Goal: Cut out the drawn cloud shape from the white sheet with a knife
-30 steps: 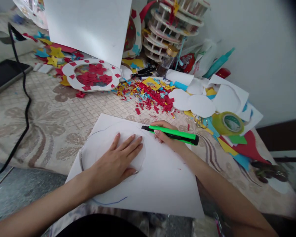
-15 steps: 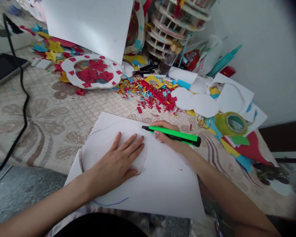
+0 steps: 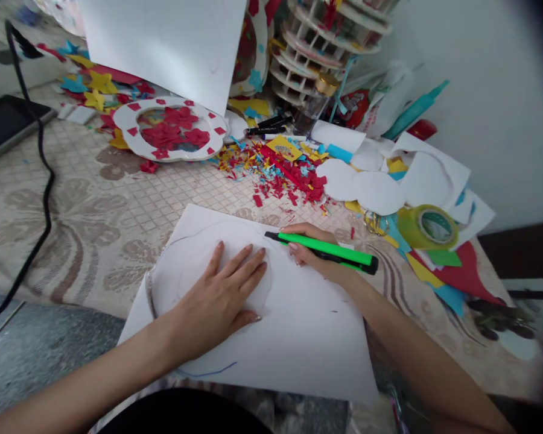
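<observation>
Patterned tablecloth (image 3: 172, 188), green cutter (image 3: 332, 249) in right grip (image 3: 317, 265), white sheet (image 3: 294, 337) beneath.

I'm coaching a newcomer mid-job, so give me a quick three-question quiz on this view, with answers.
1. Which hand holds the green cutter?
2. True or false: the left hand is gripping a roll of tape.
3. What colour are the flower shapes seen inside the white frame? A) green B) red C) black

Key:
1. The right hand.
2. False; it lies palm down over the white sheet.
3. B.
</observation>
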### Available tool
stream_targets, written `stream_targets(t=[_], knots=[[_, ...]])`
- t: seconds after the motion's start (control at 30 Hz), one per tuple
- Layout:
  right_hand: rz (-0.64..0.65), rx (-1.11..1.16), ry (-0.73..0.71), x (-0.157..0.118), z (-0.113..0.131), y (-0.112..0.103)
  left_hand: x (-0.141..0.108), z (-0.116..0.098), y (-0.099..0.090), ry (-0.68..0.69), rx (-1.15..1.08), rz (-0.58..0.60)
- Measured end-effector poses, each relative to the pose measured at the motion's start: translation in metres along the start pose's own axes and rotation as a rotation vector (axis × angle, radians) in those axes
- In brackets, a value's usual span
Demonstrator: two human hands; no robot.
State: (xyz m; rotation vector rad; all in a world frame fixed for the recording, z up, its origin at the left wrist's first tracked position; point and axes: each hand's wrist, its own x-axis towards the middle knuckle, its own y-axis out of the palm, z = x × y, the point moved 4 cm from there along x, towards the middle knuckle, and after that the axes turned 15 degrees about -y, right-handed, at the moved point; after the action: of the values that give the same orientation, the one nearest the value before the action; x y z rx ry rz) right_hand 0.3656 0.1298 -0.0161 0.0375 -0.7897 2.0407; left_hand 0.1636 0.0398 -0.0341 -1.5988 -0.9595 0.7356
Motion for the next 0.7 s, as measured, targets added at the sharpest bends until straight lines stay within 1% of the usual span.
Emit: stream_targets(t=[0.13, 0.3, 0.4, 0.5, 0.6, 0.63, 0.7], knots=[[0.0, -0.035, -0.006, -0.002, 0.004, -0.002, 0.0, 0.0, 0.001, 0.014, 0.021, -0.021], [0.045, -0.093, -0.038, 0.004, 0.015, -0.001, 0.0, 0.0, 0.002, 0.014, 0.0, -0.038], [0.068, -0.122, -0.039, 0.008, 0.017, -0.001, 0.0, 0.0, 0.002, 0.009, -0.008, -0.034], [0.093, -0.084, 0.021, 0.009, 0.011, 0.0, 0.0, 0.0, 0.002, 0.005, -0.015, -0.025], [0.102, 0.033, 0.119, 0.009, 0.002, 0.002, 0.0, -0.001, 0.001, 0.002, -0.015, -0.015], [0.099, 0.06, 0.133, 0.009, 0.0, 0.002, 0.0, -0.001, 0.001, 0.0, -0.015, -0.012], [0.102, 0.062, 0.114, 0.011, 0.002, 0.002, 0.0, -0.001, 0.0, -0.006, -0.015, -0.009]])
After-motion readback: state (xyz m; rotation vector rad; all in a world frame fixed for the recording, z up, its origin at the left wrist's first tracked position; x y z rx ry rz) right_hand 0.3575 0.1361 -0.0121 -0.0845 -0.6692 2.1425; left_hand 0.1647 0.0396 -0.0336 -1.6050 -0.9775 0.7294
